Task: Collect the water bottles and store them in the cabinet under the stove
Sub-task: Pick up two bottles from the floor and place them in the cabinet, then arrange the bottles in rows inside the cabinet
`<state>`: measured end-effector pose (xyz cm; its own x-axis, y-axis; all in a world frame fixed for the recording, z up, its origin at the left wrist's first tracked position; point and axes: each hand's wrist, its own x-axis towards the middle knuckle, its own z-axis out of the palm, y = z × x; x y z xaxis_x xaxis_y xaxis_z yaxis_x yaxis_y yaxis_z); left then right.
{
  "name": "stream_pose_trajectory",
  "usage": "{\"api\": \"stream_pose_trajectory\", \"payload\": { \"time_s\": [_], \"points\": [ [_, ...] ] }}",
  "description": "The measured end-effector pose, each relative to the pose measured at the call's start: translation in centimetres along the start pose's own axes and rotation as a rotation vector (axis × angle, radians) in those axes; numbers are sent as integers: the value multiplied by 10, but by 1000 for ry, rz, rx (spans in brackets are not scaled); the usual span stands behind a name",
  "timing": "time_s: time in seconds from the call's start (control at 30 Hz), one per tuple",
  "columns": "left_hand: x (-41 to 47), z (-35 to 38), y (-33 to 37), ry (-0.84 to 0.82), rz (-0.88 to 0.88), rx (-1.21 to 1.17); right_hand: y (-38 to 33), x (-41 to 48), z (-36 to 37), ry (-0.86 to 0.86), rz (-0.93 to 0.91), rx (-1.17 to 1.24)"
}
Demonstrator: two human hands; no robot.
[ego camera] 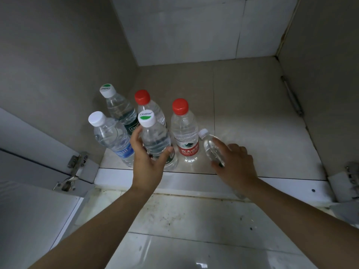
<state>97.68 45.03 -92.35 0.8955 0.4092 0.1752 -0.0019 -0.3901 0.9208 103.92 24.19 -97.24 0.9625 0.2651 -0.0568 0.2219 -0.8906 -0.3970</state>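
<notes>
Cabinet floor [252,117] — left hand [148,162] grips green-capped bottle [153,138], right hand [236,164] small bottle [212,147].

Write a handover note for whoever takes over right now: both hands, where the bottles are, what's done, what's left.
Left hand: wrapped around the front green-and-white-capped bottle, upright on the cabinet floor.
Right hand: holding a small white-capped bottle, tilted, just inside the cabinet.
Already standing inside: white-capped bottle, rear green-and-white-capped bottle, two red-capped bottles.
Left: set the small bottle down upright, release both.
</notes>
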Motion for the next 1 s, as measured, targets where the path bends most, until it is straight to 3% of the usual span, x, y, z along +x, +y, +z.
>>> {"api": "stream_pose_trajectory", "payload": {
  "time_s": [0.33,0.5,0.63,0.9,1.0],
  "points": [
    [0,-10,4,-83,-96,82,0,3,-9,-52,110,11],
    [3,-20,21,-56,-91,124,0,-10,-20,93,13,193],
    [13,-25,43,-71,-53,187,-4,-6,-39,235,-61,481],
    [18,-47,69,-215,-22,403,-15,3,-50,272,-68,805],
    [21,-51,72,-248,-33,447,-15,-2,-48,264,-66,820]
  ]
}}
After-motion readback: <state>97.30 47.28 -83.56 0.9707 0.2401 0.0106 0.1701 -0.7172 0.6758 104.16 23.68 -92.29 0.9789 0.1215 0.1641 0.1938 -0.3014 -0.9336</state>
